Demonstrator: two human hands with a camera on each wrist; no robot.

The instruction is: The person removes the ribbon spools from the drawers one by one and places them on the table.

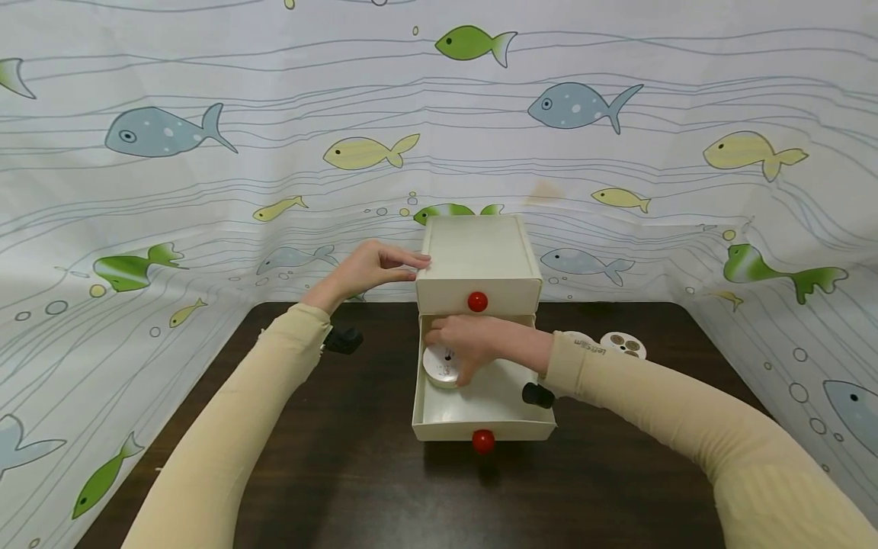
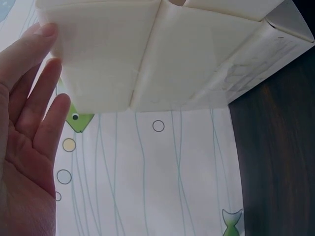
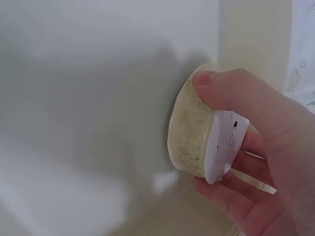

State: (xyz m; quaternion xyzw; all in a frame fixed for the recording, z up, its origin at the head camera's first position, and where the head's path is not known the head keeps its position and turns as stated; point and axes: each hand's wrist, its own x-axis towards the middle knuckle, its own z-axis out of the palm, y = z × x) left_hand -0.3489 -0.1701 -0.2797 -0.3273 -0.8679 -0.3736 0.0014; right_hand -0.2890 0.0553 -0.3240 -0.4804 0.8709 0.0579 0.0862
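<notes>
A small white two-drawer cabinet with red knobs stands in the middle, its lower drawer pulled out. Inside that drawer, at the left, is a spool of cream ribbon with white end discs. My right hand grips the spool by its rim; the right wrist view shows the thumb on one side of the spool and the fingers on the other. At the cabinet's upper left edge, my left hand touches the side with nearly straight fingertips. Its palm faces the cabinet wall in the left wrist view.
Behind the right forearm, a round white spool with holes in its disc lies on the dark table, another partly hidden beside it. The upper drawer's red knob sits just above my right hand. A fish-patterned sheet surrounds the table.
</notes>
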